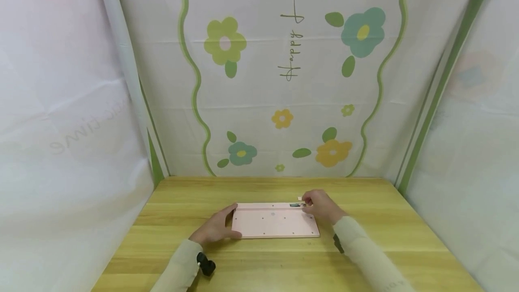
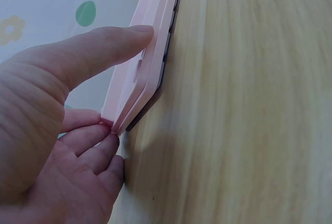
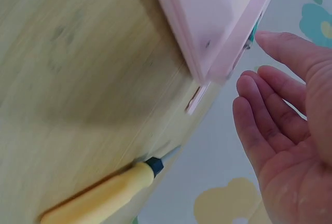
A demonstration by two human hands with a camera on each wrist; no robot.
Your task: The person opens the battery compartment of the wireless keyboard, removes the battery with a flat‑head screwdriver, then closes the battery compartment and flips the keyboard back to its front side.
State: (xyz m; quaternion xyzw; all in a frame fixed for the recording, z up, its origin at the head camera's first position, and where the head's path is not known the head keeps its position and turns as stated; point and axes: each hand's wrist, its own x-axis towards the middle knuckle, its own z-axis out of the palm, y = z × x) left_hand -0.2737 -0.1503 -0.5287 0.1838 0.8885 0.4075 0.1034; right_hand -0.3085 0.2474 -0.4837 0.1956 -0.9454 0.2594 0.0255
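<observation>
A pink keyboard [image 1: 263, 224] lies with its back up on the wooden table; dark keys [image 2: 165, 53] show along its underside. My left hand [image 1: 216, 228] holds its left end, thumb on the near edge and fingers at the far corner. At the far right of the back is an open slot with a teal battery [image 1: 296, 205] inside. My right hand [image 1: 322, 206] hovers at that slot, thumb tip close to the battery, fingers loosely bent and nothing visible between them. A small pale cover piece [image 1: 300, 198] lies just beyond the keyboard's far edge.
In the right wrist view, a screwdriver [image 3: 104, 195] with a yellow handle lies on the table right of the keyboard; my right arm hides it in the head view. Flower-printed fabric [image 1: 284, 80] hangs behind the table [image 1: 182, 188] and along both sides.
</observation>
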